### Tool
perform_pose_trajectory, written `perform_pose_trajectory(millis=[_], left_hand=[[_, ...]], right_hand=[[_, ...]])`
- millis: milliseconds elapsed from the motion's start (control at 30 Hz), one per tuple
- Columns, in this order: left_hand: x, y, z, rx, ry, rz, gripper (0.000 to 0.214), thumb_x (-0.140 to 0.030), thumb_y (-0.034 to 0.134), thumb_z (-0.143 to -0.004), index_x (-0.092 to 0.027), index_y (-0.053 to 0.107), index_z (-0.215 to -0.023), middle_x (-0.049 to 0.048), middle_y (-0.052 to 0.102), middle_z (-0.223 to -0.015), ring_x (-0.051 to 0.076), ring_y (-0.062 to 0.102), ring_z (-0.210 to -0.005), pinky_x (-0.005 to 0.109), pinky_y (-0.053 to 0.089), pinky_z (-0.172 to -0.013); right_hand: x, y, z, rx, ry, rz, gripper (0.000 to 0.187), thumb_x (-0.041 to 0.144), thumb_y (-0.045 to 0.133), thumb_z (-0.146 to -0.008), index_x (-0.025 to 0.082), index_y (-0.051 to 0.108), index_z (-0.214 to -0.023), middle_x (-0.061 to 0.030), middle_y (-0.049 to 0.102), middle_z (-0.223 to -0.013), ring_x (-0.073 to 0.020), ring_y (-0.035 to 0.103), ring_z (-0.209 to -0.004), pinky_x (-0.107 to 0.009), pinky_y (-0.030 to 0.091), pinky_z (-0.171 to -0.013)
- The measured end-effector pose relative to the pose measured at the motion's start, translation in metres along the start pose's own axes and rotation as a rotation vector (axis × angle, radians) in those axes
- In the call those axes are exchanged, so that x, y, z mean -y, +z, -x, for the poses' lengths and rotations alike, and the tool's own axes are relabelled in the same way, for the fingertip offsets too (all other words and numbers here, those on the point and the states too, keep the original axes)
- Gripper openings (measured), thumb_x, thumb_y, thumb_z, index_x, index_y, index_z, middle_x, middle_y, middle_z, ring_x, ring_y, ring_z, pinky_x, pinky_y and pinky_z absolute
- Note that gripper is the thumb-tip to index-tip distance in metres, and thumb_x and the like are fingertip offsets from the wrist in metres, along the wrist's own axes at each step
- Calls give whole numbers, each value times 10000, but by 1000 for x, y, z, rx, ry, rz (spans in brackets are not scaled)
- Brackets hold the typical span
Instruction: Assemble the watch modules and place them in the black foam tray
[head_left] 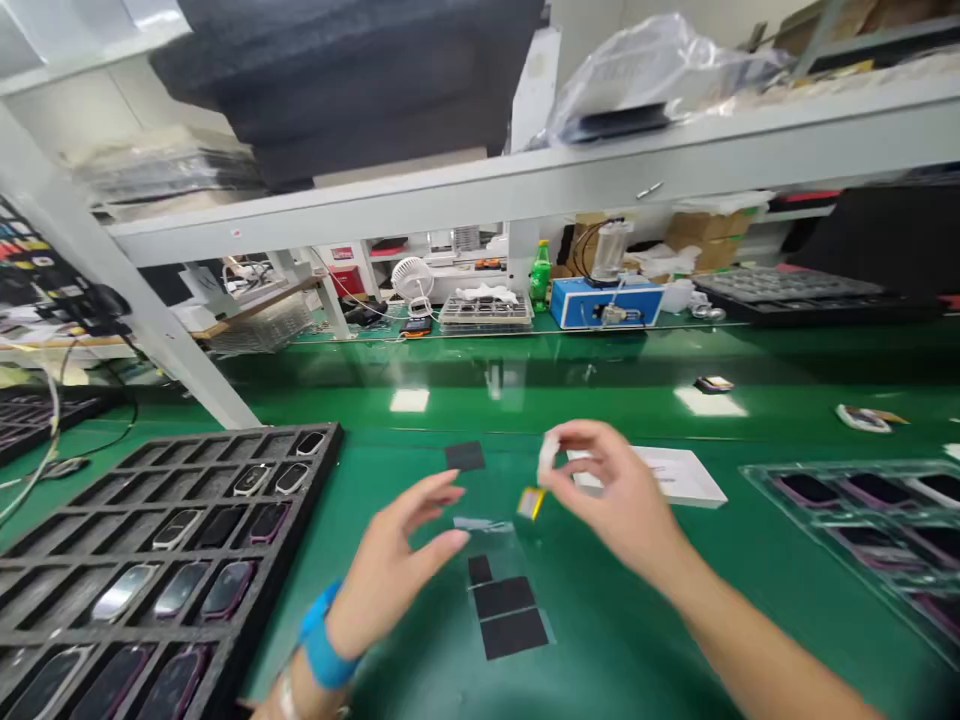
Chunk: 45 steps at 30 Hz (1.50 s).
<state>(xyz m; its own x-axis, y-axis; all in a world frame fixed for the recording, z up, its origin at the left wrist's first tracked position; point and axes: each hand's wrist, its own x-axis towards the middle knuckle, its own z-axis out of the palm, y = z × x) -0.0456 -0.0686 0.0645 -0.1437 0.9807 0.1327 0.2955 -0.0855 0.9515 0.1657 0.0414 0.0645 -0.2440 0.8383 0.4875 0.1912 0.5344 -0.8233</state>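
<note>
- Currently the right hand (611,490) pinches a pale piece (548,458) between thumb and fingers, above the desk (600,620).
- A yellow-edged piece (530,503) is just below those fingertips; whether it hangs from them or lies on the desk, I cannot tell.
- The left hand (397,550), with a blue band (330,635) at its wrist, has its fingers released, thumb well apart from them, the tips near the film (504,545).
- The see-through film lies between the forearms, with black pads (512,632) toward its near edge.
- A black card (465,456) lies beyond the left fingertips, apart from the film.
- A white box (686,475) sits behind the right hand, its left part hidden; a strip of green desk separates its right end from the plastic tray (769,492).
- At left, the black tray (298,520) holds watches (225,590); green surface shows between its right edge and the left hand.
- The shelf beam (450,195) crosses well above both hands.
</note>
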Motion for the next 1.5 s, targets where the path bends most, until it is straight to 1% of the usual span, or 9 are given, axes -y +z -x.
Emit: perform_pose_trajectory(millis=[67, 167, 333, 500, 667, 833, 1033, 1300, 1500], left_hand=[[7, 28, -22, 186, -35, 296, 546, -281, 713, -682, -224, 558, -1202, 104, 592, -1204, 254, 545, -1085, 359, 422, -923], [23, 53, -42, 272, -99, 529, 500, -240, 739, -661, -179, 604, -1138, 120, 640, -1120, 254, 597, -1001, 383, 436, -903], [46, 57, -44, 238, -257, 720, 438, -258, 746, -661, -160, 640, -1074, 121, 681, -1005, 231, 643, -882, 344, 494, -784], [54, 53, -45, 208, -337, 875, 354, -237, 740, -672, -145, 669, -1006, 109, 685, -954, 197, 642, -862, 308, 507, -772], [52, 48, -47, 295, -378, 886, 369, -216, 719, -697, -146, 654, -1054, 105, 675, -989, 188, 632, -902, 297, 500, -809], [50, 44, -45, 348, -375, 894, 500, -149, 794, -578, -205, 659, -1056, 52, 674, -942, 161, 633, -801, 289, 521, -760], [52, 40, -43, 295, -334, 803, 484, -110, 810, -524, -209, 688, -982, 52, 680, -915, 144, 611, -786, 228, 504, -727], [50, 42, -46, 256, -269, 716, 448, -102, 819, -467, -195, 704, -891, 47, 677, -831, 141, 594, -698, 216, 490, -634], [52, 44, -45, 253, -261, 701, 442, -108, 813, -487, -210, 700, -903, 40, 680, -832, 138, 591, -705, 225, 488, -659]], right_hand=[[2, 23, 22, 62, -80, 11, 246, 196, 600, -728, 214, 529, -963, -43, 603, -972, -151, 610, -805, -268, 533, -681], [-11, 41, 42, 51, -168, 69, 207, 140, 564, -734, 213, 516, -921, -57, 599, -996, -166, 598, -854, -279, 529, -704], [-32, 39, 47, 179, -147, 143, 179, 224, 561, -799, 233, 524, -973, -75, 589, -1051, -179, 602, -852, -301, 533, -709], [-39, 39, 43, 181, -143, 197, 63, 271, 523, -834, 235, 574, -829, -69, 573, -1024, -211, 583, -949, -342, 514, -791], [-38, 39, 41, 230, -84, 120, 84, 235, 501, -851, 224, 579, -821, -56, 585, -955, -183, 588, -887, -312, 504, -779], [-29, 36, 42, 209, -117, 46, 92, 162, 539, -825, 218, 588, -878, -49, 607, -935, -180, 555, -928, -350, 456, -855], [-23, 35, 44, 195, -120, 41, 85, 168, 603, -782, 227, 627, -839, -39, 589, -978, -165, 547, -961, -328, 451, -877], [-23, 36, 45, 194, -119, 42, 95, 157, 624, -771, 232, 640, -826, -33, 586, -962, -160, 546, -952, -323, 453, -879], [-25, 36, 45, 198, -99, 40, 80, 158, 631, -766, 227, 637, -805, -30, 585, -958, -158, 544, -950, -320, 450, -878]])
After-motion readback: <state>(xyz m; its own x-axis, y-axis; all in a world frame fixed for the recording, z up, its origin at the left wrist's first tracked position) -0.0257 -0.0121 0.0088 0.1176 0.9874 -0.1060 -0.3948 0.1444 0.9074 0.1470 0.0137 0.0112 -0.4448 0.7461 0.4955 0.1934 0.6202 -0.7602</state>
